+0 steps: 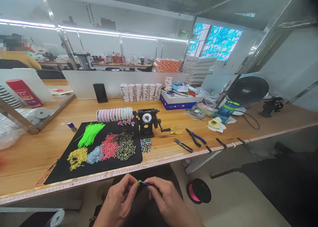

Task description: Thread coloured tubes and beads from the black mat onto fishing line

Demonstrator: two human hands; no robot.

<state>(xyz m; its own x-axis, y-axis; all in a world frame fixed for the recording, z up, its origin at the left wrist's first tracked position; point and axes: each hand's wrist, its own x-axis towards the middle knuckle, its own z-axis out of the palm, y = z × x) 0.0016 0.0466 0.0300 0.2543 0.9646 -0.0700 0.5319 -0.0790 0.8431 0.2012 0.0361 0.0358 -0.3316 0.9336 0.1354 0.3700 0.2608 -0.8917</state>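
Observation:
In front of the table edge, my left hand is closed in a pinch at a small bright green piece, too small to name. My right hand pinches a thin blue tool whose narrow tip meets the green piece. Both hands are close together over my lap. Beyond them a black mat carries green strands, yellow bits, grey-blue bits, red bits and dark striped pieces.
A hand-crank winder holds a row of white spools. Colourful beads, tweezers and blue-handled pliers lie to its right. A phone leans at the back. A spool with pink line is on the floor.

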